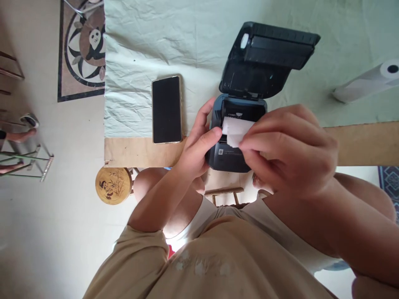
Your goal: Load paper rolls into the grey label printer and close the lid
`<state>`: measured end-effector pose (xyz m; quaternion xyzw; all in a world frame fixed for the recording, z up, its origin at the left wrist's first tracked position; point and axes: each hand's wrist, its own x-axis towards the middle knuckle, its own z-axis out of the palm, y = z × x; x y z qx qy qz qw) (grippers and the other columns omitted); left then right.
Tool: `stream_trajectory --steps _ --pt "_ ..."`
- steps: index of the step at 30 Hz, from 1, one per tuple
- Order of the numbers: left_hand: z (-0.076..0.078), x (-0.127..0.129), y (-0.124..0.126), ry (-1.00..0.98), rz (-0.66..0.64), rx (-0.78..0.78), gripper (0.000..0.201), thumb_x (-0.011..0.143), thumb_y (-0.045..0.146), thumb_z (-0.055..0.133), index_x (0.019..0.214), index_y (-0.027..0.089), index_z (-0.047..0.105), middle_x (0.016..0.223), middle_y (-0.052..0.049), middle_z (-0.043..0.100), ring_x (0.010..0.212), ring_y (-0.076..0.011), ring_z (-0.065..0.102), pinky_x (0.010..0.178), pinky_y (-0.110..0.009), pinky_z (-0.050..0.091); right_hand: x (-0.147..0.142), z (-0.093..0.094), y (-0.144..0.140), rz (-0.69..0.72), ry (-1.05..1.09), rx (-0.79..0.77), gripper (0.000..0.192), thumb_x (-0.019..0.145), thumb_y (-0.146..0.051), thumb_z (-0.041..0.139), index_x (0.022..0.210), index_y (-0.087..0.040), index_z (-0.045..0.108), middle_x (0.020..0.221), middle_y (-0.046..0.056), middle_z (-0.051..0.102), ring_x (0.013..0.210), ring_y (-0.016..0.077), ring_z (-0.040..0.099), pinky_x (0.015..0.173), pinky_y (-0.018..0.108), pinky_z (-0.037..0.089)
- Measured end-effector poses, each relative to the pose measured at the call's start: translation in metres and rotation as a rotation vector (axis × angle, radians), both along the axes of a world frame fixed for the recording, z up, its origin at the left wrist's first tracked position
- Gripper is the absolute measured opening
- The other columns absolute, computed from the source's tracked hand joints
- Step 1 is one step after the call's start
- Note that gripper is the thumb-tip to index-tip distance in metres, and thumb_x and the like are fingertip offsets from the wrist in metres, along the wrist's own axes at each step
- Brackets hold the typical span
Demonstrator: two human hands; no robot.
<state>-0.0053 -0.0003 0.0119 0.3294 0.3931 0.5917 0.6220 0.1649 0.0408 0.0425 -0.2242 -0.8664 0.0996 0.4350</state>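
Observation:
A small dark label printer (232,160) lies at the table's near edge, its hinged lid (264,62) swung up and away from me. My left hand (201,143) grips the printer's left side, the thumb reaching over its rim beside the paper. Inside the open bay sits a small white paper roll (238,126). My right hand (289,145) pinches the roll's loose end between thumb and fingers, at the printer's right side. The fingers hide the right part of the roll and of the body.
Left of the printer a smartphone (167,110) lies screen up. A large white paper roll (369,81) lies at the right. Pale green cloth (140,45) covers the table, with a bare wooden edge (134,151) along the front. A round stool (114,185) stands below left; a person's foot (28,135) shows far left.

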Motion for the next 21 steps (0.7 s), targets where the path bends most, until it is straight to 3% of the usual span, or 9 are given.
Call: stream_trajectory --steps 5,9,15,21 --pt "0.003 -0.004 -0.002 0.051 -0.009 -0.027 0.058 0.074 0.045 0.075 0.127 0.031 0.053 0.115 -0.002 0.066 0.117 -0.0245 0.064 0.098 -0.037 0.053 -0.003 -0.003 -0.010 0.013 -0.089 0.016 0.007 0.082 -0.017 0.066 0.084 -0.023 0.062 0.086 -0.005 0.069 0.084 0.0141 0.064 0.071 0.033 0.038" --pt "0.004 -0.006 -0.003 0.111 -0.022 -0.039 0.063 0.072 0.036 0.079 0.129 0.034 0.052 0.113 -0.001 0.066 0.112 -0.0234 0.066 0.093 -0.034 0.054 0.000 -0.002 -0.005 0.079 -0.056 -0.043 0.008 0.082 -0.021 0.067 0.088 -0.021 0.062 0.093 -0.003 0.070 0.091 0.0150 0.064 0.075 0.033 0.041" --pt "0.003 -0.006 -0.005 0.110 -0.065 0.016 0.069 0.071 0.036 0.078 0.133 0.035 0.047 0.105 -0.001 0.066 0.105 -0.0244 0.068 0.084 -0.033 0.055 0.005 -0.003 0.001 -0.134 -0.110 -0.020 0.012 0.081 -0.021 0.066 0.092 -0.021 0.061 0.085 -0.003 0.068 0.078 0.0136 0.055 0.075 0.031 0.045" --pt "0.003 -0.006 -0.003 0.130 -0.024 0.051 0.052 0.077 0.041 0.073 0.125 0.035 0.052 0.113 -0.001 0.064 0.102 -0.0203 0.066 0.081 -0.029 0.052 0.002 -0.005 0.000 -0.078 -0.102 -0.038 0.013 0.082 -0.022 0.065 0.094 -0.023 0.058 0.083 -0.003 0.067 0.076 0.0124 0.054 0.072 0.031 0.045"
